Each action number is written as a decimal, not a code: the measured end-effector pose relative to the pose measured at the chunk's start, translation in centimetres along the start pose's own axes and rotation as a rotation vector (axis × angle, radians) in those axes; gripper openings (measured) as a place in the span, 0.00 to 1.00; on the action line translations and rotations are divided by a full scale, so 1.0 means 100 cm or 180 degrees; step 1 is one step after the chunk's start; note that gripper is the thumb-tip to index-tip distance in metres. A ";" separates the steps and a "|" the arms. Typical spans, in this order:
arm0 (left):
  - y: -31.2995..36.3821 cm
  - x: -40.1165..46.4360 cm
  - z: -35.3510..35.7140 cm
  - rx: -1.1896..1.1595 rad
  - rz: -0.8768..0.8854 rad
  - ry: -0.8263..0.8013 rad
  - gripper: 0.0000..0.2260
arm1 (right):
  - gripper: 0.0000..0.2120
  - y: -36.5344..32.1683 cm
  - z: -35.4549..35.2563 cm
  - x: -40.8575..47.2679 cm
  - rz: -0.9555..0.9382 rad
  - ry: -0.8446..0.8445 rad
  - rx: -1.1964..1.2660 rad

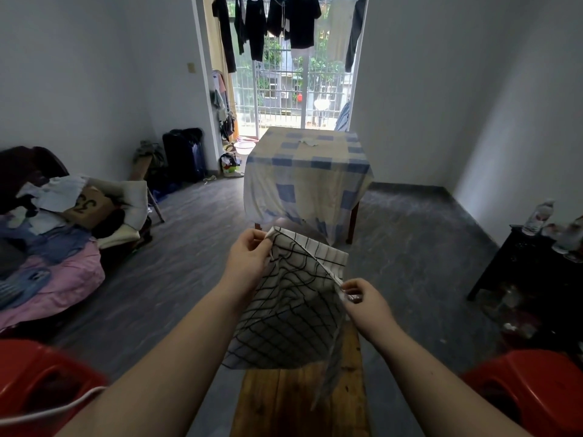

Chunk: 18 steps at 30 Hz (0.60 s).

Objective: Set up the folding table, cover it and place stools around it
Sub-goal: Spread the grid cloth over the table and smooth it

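A white cloth with a black grid pattern (290, 304) hangs folded between my hands, above a narrow wooden tabletop (284, 402). My left hand (249, 257) pinches its upper left corner. My right hand (366, 299) pinches its right edge. One red plastic stool (34, 376) stands at my lower left and another red stool (533, 386) at my lower right. Part of the wooden top is hidden behind the cloth.
Farther ahead stands a table draped in a blue-and-cream checked cloth (309, 178). A bed piled with clothes (53, 234) fills the left side. A dark side table with bottles (536, 257) is on the right. Laundry hangs at the balcony door (293, 23).
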<state>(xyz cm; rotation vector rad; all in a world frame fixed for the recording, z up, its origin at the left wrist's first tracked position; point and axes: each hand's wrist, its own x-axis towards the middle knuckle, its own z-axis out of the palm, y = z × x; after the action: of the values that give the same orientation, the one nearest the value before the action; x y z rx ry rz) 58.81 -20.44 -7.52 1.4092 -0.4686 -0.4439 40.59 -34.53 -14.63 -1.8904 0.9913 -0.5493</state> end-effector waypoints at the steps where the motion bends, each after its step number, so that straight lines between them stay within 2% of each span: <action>1: 0.001 0.000 -0.001 -0.0039 0.0010 -0.0048 0.10 | 0.09 -0.001 0.002 0.000 -0.0016 -0.0036 0.0030; 8: 0.001 -0.003 -0.004 -0.0220 -0.0043 -0.0123 0.08 | 0.21 -0.029 0.011 -0.006 -0.0704 0.0046 -0.0172; 14: 0.007 -0.011 -0.001 -0.0134 0.0071 -0.0516 0.05 | 0.27 -0.051 0.019 -0.009 -0.1125 -0.0149 -0.0515; 16: 0.009 -0.013 0.000 -0.0050 0.0127 -0.0602 0.05 | 0.23 -0.057 0.019 -0.006 -0.1102 -0.0180 -0.0520; 18: 0.010 -0.013 -0.001 -0.0031 0.0124 -0.0617 0.04 | 0.12 -0.064 0.019 -0.003 -0.1011 -0.0204 -0.0487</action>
<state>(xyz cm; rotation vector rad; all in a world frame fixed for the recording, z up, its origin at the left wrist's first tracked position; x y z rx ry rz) 57.84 -19.49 -6.65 1.3515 -0.6487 -0.5532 44.39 -31.55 -9.96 -2.2069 0.7114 -0.6055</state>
